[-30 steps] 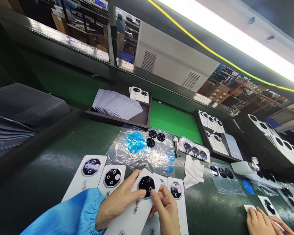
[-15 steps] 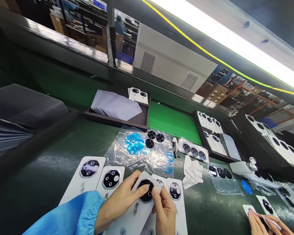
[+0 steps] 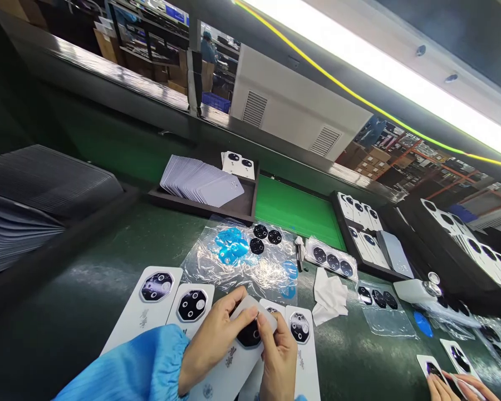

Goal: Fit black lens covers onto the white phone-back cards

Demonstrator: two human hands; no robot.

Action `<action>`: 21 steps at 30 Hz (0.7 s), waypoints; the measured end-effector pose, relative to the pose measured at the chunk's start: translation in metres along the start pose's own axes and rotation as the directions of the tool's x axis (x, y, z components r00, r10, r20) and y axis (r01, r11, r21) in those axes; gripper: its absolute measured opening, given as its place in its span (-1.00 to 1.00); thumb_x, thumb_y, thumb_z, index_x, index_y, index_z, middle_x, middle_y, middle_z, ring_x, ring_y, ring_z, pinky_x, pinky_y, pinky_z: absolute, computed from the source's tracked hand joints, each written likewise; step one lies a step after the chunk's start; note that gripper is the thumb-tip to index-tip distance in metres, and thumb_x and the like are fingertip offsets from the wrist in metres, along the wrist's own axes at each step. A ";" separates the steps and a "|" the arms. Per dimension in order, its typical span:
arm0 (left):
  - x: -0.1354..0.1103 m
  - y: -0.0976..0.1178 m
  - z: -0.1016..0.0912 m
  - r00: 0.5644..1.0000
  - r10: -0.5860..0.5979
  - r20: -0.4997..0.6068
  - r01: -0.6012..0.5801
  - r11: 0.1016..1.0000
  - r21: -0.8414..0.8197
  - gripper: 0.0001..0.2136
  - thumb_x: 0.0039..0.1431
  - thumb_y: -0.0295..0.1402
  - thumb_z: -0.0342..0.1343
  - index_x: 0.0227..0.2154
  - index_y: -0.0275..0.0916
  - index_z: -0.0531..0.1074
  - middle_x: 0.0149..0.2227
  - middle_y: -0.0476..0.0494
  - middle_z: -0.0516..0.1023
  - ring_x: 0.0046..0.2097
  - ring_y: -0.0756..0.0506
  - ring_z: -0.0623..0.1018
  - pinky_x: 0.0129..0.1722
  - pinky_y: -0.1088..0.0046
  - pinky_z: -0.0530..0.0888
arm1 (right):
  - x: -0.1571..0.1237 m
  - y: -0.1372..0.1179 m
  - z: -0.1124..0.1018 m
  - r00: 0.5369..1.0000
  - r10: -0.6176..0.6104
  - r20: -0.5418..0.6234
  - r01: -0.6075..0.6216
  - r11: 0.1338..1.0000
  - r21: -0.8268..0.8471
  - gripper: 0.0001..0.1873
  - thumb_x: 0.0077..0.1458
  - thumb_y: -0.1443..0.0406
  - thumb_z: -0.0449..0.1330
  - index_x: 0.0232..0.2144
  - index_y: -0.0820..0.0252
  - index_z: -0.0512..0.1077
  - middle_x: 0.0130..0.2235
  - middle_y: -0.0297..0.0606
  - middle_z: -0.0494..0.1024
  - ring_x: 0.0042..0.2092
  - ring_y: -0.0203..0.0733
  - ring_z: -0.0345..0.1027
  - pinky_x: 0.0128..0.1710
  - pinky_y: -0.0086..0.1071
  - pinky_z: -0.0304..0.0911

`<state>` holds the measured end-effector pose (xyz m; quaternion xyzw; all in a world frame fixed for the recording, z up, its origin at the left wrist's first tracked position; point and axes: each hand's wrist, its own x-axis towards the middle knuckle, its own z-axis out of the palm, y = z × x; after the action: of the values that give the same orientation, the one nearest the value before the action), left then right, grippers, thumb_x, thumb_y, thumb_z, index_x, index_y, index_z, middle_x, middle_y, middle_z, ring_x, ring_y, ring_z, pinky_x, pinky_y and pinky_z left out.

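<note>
A white phone back cover (image 3: pixel 222 374) with dark printed characters is held between my two hands, its top edge tilted up. My left hand (image 3: pixel 219 337) grips its left side, thumb pressing on the black octagonal camera lens plate (image 3: pixel 249 337). From the right, my right hand (image 3: pixel 279 356) pinches the cover, its thumb on the plate's upper edge close to my left thumb. Fingers and thumbs hide part of the plate. Similar white covers lie beside and beneath: one at far left (image 3: pixel 140 309), another (image 3: pixel 192 306) near my left wrist, and one right (image 3: pixel 305 345) of my right hand.
Behind lies clear plastic film (image 3: pixel 200 262) with blue film pieces (image 3: pixel 232 246) and black discs (image 3: pixel 256 246). A white cloth (image 3: pixel 329 298) sits to the right. Trays of covers (image 3: pixel 200 184) line the back. Another person's hands (image 3: pixel 455 387) work at lower right.
My right thumb has moved up to the plate's top edge, and my left thumb has shifted up too. Both hands still hold the cover. The view has shifted slightly.
</note>
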<state>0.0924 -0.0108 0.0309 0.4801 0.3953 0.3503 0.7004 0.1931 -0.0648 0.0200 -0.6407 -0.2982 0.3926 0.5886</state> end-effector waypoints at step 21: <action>-0.010 -0.011 -0.020 0.986 -0.157 0.058 0.149 0.981 0.126 -0.51 -0.14 -0.16 0.27 -0.05 -0.07 0.44 0.10 -0.11 0.47 0.25 -0.32 0.22 0.19 0.29 0.19 | 0.018 0.003 -0.006 0.989 0.132 0.072 -0.144 0.964 0.224 -0.66 -0.20 0.05 0.38 -0.53 0.14 0.41 -0.57 -0.46 0.42 -0.44 -0.25 0.35 -0.37 -0.43 0.28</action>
<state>0.0713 -0.0151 0.0186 0.5015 0.4274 0.2543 0.7079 0.2068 -0.0529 0.0143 -0.5767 -0.2222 0.4822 0.6209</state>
